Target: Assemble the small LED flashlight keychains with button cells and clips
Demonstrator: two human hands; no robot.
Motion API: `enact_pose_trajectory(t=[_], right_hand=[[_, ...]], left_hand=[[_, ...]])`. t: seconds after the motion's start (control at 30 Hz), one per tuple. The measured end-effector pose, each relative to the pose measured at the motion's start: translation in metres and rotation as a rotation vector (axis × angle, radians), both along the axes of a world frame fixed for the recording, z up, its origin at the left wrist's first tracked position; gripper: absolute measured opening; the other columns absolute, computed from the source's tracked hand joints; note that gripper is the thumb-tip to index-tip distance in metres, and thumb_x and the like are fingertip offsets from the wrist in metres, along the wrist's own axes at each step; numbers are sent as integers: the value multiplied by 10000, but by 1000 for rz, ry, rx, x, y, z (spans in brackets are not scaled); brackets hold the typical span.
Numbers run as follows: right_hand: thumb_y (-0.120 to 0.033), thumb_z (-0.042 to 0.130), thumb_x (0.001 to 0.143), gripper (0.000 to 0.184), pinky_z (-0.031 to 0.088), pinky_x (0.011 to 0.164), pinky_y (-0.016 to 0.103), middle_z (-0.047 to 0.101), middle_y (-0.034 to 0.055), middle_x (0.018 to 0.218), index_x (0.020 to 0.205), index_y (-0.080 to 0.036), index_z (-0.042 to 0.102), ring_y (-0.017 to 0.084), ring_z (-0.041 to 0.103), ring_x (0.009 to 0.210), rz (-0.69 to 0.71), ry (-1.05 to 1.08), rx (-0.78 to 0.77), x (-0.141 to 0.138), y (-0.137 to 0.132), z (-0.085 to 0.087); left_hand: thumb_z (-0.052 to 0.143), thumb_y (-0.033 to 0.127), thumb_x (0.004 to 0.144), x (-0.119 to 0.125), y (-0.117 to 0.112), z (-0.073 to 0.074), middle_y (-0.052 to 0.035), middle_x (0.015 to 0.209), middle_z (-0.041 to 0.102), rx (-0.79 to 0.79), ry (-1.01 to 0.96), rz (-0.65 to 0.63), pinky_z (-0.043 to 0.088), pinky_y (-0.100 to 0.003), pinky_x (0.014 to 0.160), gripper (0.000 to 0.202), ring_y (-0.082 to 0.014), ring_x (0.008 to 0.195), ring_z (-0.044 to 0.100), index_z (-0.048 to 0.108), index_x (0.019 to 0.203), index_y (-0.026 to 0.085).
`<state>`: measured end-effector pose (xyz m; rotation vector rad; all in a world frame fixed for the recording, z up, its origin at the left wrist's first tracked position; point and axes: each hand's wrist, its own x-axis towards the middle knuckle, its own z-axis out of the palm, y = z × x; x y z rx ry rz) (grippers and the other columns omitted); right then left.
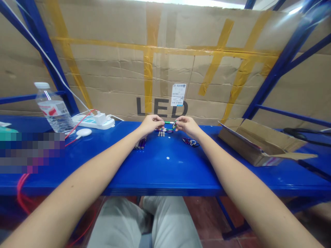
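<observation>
My left hand (153,124) is closed, its fingertips pinching one end of a slim green metal tube (168,122) with a silver end. At the tube's other end, the closed fingers of my right hand (186,124) hold a small green carabiner (174,125). Whether the two parts are joined is too small to tell. Just below lies a purple-blue tube (168,130), with several small silver round pieces (161,133) in rows before it. Several dark purple tubes (140,144) lie partly hidden under my left wrist. Purple, silver and dark carabiners (190,142) rest beside my right forearm.
An open cardboard box (258,144) stands at the right of the blue table (165,172). To the left are a water bottle (54,108), a white power strip (103,120) and a white round charger (84,132) with red cable. A large cardboard sheet (116,75) walls off the back.
</observation>
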<state>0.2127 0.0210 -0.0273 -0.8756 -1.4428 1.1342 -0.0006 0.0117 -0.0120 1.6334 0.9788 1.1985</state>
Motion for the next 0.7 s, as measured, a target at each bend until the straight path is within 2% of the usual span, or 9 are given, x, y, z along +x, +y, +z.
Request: enact_pose_trajectory(t=[0.13,0.3,0.4,0.53,0.6,0.7], right_hand=[[-98,723,774,137,571,650,293,652,14,692,788,-148,596,128,651,611,-37,45,-52,-1,-2,3],[-93,656,832,111,610,672,383,649,20,733,878,-165,586,170,685,644,12,108,-110,-6,-12,10],[-71,611,843,122,575,603,305,653,36,781,941,-143,628,136,651,641,31,109,-90,-8,-15,12],[-33,640,789,270,476,536,240,611,-7,669,1041,-128,628,96,557,553,39,33,-19,-5,-9,8],[-44,692,752,294,465,539,250,610,-14,639,1014,-143,603,111,563,555,-28,-19,7,-2,-4,5],[-69,726,729,223,489,580,262,638,8,660,891,-152,597,124,598,596,-102,-54,7,1,3,1]], left_hand=[[686,81,832,1,-1,1,-66,671,708,-2,0,-3,528,-261,639,40,-114,595,661,658,805,92],[675,77,840,2,-3,0,-55,667,706,32,-24,-1,520,-254,639,53,-103,582,650,647,802,98],[667,84,849,3,-3,-1,-55,672,708,63,-51,-15,527,-258,655,66,-112,607,667,635,796,105],[658,96,855,3,0,-1,-52,669,707,90,-49,12,535,-271,671,61,-120,616,672,623,809,114],[662,97,847,0,3,-1,-49,664,703,98,-28,29,532,-277,664,64,-120,600,661,616,808,117],[685,111,820,-6,10,-3,-55,690,707,107,45,27,522,-281,655,68,-123,604,651,619,809,120]])
